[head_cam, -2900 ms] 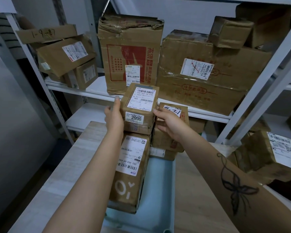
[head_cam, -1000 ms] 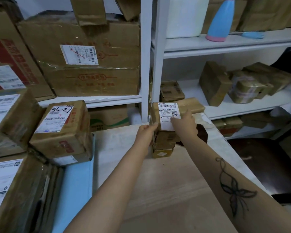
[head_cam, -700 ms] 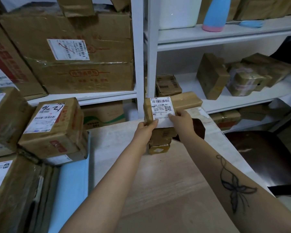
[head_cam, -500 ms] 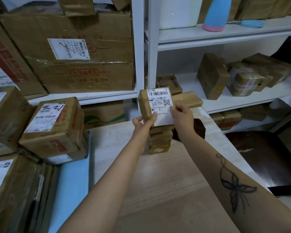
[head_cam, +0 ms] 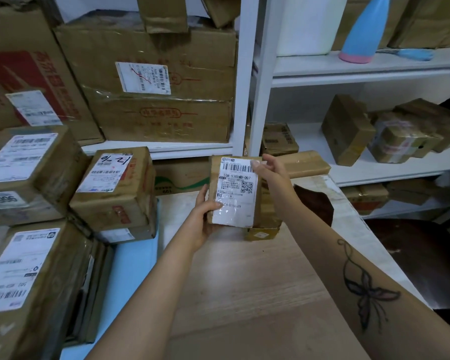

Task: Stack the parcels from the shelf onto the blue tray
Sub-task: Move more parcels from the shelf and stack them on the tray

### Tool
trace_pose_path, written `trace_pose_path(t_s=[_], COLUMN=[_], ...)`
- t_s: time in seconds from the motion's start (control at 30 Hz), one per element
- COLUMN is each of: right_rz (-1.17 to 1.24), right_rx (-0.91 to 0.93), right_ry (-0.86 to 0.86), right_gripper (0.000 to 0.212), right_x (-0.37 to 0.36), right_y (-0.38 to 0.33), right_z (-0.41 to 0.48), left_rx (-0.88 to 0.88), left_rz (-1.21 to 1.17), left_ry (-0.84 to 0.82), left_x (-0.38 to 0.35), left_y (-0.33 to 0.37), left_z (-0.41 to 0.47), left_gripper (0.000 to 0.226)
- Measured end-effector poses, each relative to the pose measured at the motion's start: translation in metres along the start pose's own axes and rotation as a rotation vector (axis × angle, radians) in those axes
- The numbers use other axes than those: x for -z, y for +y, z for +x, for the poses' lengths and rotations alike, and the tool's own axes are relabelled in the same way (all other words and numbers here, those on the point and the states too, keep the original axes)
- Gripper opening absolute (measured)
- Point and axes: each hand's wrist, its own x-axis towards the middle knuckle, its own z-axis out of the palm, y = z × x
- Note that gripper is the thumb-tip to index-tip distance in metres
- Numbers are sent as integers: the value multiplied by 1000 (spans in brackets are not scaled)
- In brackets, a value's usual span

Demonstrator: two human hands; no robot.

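Behind blue tray: white shelf. Under tray, running on to its right: wooden table. On tray's left part: stacked parcels; blue strip bare along its right edge. In air, right of tray: small parcel, long axis upright, label toward camera. Lower left corner gripped by left hand, nearer tray; top right edge pinched by right hand. Coming move probably leftward carry onto stack.
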Motion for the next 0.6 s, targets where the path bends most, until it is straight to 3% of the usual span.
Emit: trace_pose_path(t_s=[0.23, 0.6], right_rz=[-71, 53], right_rx=[-87, -110], right_ry=[-138, -198], right_gripper=[63, 43], right_x=[-35, -62], right_y=[6, 17], right_z=[-10, -28], left_rx=[1, -65], left_rz=[38, 148], left_ry=[-33, 66], left_x=[31, 61], left_y=[-4, -6], left_z=[-27, -63], left_gripper=[74, 73])
